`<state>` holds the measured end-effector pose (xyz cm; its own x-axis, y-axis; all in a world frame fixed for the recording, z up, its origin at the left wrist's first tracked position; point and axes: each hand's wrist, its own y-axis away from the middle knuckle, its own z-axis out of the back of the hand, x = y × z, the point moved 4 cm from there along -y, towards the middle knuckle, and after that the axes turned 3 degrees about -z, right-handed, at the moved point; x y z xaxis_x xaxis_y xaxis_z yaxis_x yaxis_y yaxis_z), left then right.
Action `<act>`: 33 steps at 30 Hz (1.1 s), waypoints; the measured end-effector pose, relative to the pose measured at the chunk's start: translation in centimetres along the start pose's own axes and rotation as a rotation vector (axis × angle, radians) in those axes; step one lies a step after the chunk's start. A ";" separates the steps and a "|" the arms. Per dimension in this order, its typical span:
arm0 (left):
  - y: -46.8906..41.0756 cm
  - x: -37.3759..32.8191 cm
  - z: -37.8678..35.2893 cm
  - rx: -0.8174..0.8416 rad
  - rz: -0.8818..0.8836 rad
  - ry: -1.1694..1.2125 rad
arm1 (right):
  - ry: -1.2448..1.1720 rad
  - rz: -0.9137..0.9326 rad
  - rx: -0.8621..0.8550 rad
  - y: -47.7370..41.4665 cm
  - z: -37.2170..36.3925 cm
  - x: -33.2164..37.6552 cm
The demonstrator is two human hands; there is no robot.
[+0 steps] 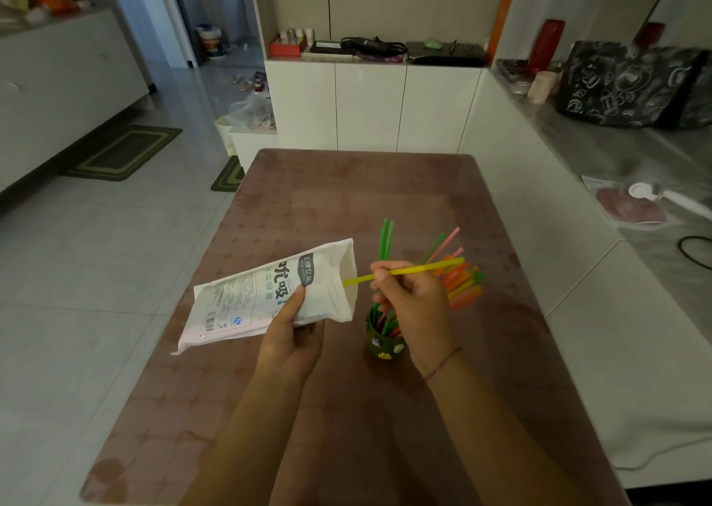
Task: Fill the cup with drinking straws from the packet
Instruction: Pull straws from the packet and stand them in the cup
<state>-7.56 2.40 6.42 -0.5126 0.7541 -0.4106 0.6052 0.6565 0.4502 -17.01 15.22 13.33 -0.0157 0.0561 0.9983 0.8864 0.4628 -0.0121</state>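
I saw brown tabletop (346, 197); white packet (246, 301) held above it, left hand (293, 340) grip curled round its open end; right hand (414, 305) grip pinched yellow straw (427, 268), one end at packet mouth. Green cup (379, 347) stood mid-tabletop below, holding coloured straws (460, 286).

One camera sits on the person's head. It looks forward and down, close over the table (346, 197).
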 end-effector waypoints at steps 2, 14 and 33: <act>-0.1 -0.2 0.2 -0.002 -0.006 -0.002 | -0.047 0.002 -0.074 -0.5 1.1 0.1; -0.9 -1.9 3.3 -0.076 -0.029 -0.008 | 0.555 0.165 -0.318 -3.1 8.6 2.8; -0.7 -1.0 2.8 -0.044 -0.009 -0.021 | 0.792 0.141 -0.262 -4.4 7.3 0.8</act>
<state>-5.77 1.11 4.29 -0.5053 0.7476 -0.4310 0.5729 0.6641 0.4803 -24.29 19.70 13.81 0.3451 -0.5837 0.7350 0.9359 0.2727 -0.2230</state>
